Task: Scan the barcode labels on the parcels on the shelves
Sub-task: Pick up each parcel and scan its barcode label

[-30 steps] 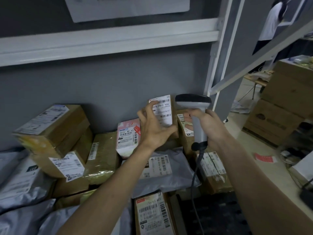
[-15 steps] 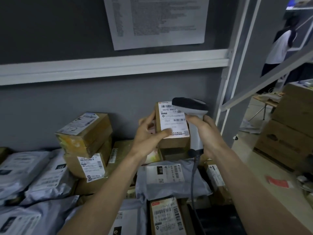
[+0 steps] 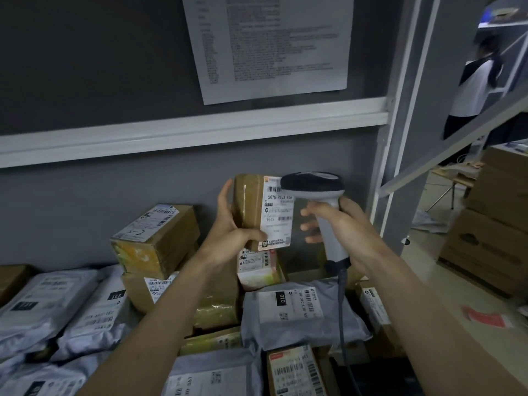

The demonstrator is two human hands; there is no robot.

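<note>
My left hand (image 3: 232,227) grips a small brown taped parcel (image 3: 248,207), lifted above the pile, thumb on the lower edge of its white barcode label (image 3: 278,215). My right hand (image 3: 347,224) holds the grey handheld scanner (image 3: 320,195) by its handle. The scanner's dark head sits just right of the label's top and overlaps its corner. A cable hangs from the handle down over the parcels.
The shelf below holds several cardboard boxes (image 3: 155,238) and grey mailer bags (image 3: 300,312) with labels. A white shelf rail (image 3: 185,132) runs above, a printed sheet (image 3: 271,44) hangs on the grey wall. A person (image 3: 477,87) stands far right beyond stacked cartons (image 3: 494,244).
My left hand lifted the small parcel off the pile and turned it so the label faces right toward the scanner. The scanner stayed close beside it. The view tilted upward.
</note>
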